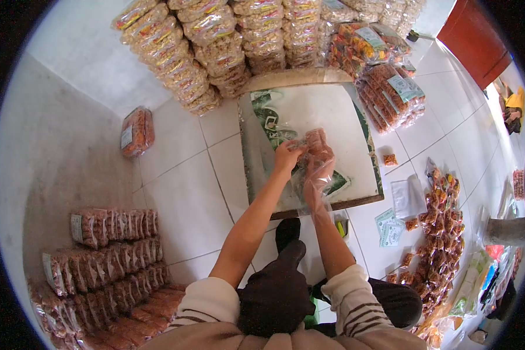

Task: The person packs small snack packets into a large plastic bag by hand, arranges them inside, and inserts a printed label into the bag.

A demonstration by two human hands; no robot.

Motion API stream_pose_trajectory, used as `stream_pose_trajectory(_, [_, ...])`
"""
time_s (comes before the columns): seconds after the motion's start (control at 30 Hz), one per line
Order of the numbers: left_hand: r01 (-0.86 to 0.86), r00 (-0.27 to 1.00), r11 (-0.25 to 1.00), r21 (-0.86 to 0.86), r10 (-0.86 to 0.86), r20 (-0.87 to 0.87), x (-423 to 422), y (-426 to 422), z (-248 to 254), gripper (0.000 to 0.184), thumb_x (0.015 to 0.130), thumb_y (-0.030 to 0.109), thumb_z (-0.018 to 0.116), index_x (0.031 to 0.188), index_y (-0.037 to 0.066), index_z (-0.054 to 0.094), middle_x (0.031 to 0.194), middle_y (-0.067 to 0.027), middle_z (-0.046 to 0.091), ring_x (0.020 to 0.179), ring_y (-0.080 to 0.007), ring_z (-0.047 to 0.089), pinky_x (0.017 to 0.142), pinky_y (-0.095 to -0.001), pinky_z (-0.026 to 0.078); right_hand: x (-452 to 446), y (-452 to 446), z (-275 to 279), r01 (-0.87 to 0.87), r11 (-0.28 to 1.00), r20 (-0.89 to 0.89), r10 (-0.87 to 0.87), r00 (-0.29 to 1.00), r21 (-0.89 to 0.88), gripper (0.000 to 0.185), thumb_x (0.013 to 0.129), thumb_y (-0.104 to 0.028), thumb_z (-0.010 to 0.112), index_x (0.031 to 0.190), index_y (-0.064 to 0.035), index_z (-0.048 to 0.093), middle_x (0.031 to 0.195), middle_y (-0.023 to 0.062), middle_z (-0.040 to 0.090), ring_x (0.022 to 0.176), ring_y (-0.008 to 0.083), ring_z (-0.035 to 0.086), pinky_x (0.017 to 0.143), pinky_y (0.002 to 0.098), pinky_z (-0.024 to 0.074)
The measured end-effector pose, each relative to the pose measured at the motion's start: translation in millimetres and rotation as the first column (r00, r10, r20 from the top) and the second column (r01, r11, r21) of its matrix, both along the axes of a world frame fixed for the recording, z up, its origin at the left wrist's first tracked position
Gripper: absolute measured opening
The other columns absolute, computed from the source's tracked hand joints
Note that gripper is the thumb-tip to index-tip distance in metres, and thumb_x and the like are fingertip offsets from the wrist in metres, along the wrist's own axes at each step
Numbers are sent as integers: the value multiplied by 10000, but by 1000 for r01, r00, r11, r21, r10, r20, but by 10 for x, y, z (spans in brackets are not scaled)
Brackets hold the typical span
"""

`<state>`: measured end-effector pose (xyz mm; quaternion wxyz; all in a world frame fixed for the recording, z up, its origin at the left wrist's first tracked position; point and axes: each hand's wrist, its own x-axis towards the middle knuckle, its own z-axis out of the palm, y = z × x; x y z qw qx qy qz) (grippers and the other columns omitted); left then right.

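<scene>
Above the low white tabletop, the right grip, sheathed in clear plastic film, curls around the near end of an oblong reddish-brown bundle pointing away; the left grip bends just beside it, its hold unclear.

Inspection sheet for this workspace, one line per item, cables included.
Surface: low table, pale top with green print.
Job's things: reddish-brown pack and clear plastic over the table.
Clutter: small packets and printed cards on the tiled floor at right.
Grip: left hand at the pack's side; right hand at the pack, covered by the clear plastic; finger closure unclear.
Cables: nothing seen.
Surroundings: stacked snack bags beyond the table, packed rows at lower left, red panel at upper right.
</scene>
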<state>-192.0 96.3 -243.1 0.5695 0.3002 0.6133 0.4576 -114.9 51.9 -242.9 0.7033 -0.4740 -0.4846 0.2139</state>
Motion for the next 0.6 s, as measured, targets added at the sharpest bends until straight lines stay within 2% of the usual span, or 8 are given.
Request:
stream_pose_trajectory(0.07, [336,940,940,56,-332,-75,-65,100,-271,500,732,160,679,1139,-27,455,869,-83,593,739,-140,552,628,-256,439,4,-28,-38,-61,997,-306,43,951,-49,290,796,19,534,1070,24,443,930,130,470,839,224,497,710,303,420])
stream_pose_trajectory(0.13, [351,936,932,89,-348,-53,-72,145,-430,454,750,161,649,1123,-17,460,869,-80,583,736,-142,545,619,-265,438,74,5,-276,197,974,277,-161,947,-111,304,797,36,514,1083,38,413,936,141,481,843,227,503,730,298,417])
stream_pose_trajectory(0.27, [213,977,977,17,-213,-7,-8,132,-328,348,790,191,570,1060,-2,464,847,-81,544,722,-153,514,606,-283,430,123,-36,-454,84,977,192,-46,980,-195,178,829,-21,482,997,37,471,957,159,469,879,283,484,752,377,409])
stream_pose_trajectory(0.37, [173,976,985,13,-169,-140,81,87,-125,326,803,226,527,1026,0,452,822,-89,514,727,-167,500,625,-290,425,71,-35,-377,141,977,358,-76,930,-158,184,853,-81,484,990,40,472,943,138,482,870,259,489,761,379,413])
stream_pose_trajectory(0.4, [174,976,985,13,-171,-138,93,96,-138,326,803,226,527,1026,0,452,822,-89,514,727,-167,500,625,-290,425,22,-8,-381,72,979,65,-61,996,-192,208,868,-121,478,1003,37,478,954,132,491,873,244,494,757,366,418])
stream_pose_trajectory(0.47, [197,954,980,3,-191,-231,116,122,-162,416,788,307,576,1033,-13,470,863,-112,534,758,-168,514,633,-291,426,3,-5,-383,0,979,-234,-49,971,-205,237,882,-161,472,1016,33,483,966,126,501,876,229,499,754,353,423])
stream_pose_trajectory(0.57, [81,862,988,134,-2,-507,158,161,-296,492,742,393,640,978,-22,525,890,-128,563,778,-168,533,635,-301,433,15,-29,-270,-4,974,-160,-33,987,-227,282,912,-242,437,1028,10,489,998,108,511,880,195,505,743,315,437])
stream_pose_trajectory(0.6, [80,862,988,135,-1,-508,150,164,-289,492,742,393,640,978,-22,525,890,-128,563,778,-168,533,635,-301,433,16,-8,-232,70,943,-136,-120,983,-325,249,872,-211,510,994,6,512,926,123,547,835,214,529,722,322,436])
